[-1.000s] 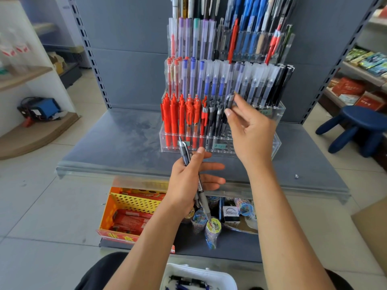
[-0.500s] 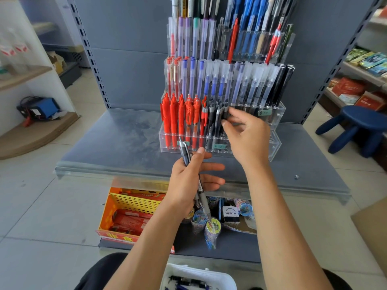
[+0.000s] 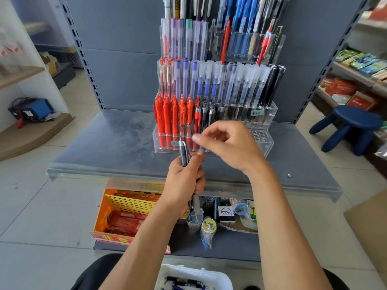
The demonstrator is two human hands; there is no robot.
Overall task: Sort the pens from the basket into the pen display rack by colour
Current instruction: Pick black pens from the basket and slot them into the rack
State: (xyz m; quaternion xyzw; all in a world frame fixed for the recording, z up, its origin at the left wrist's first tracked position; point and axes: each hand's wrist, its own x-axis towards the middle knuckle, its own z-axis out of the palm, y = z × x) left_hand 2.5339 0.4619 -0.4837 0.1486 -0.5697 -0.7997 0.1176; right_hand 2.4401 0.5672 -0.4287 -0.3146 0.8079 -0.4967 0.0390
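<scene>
The left hand [image 3: 184, 185] held a bundle of dark pens [image 3: 184, 152] upright, its grip curled tight round their barrels. The clicker ends stood above the thumb and the lower ends stuck out below the palm. The bundle hung in front of the lowest tier of the clear pen display rack [image 3: 263, 146], which stood on a grey shelf [image 3: 109, 143].

The right hand [image 3: 228, 147] was just beside the top of the bundle, with its fingers curled and its thumb and forefinger close together over the pen tops. Motion blur hid whether that grip pinched a pen or only touched one.

In the rack's front row, red pens [image 3: 167, 120] filled the left end and dark ones [image 3: 211, 114] stood in the middle. Round holes showed at the right end. A small green label [image 3: 256, 112] on the second tier read "¥ 1.0". Another green label [image 3: 174, 144], low on the front tier, was partly covered by the held pens and could not be read.

A white basket [image 3: 222, 278] at the bottom edge held more pens. On the lower shelf, a small box [image 3: 226, 213] was printed "VERSATILE". To its left, an orange basket [image 3: 125, 204] held red packets. A blue stool [image 3: 356, 122] stood on the floor to the right.
</scene>
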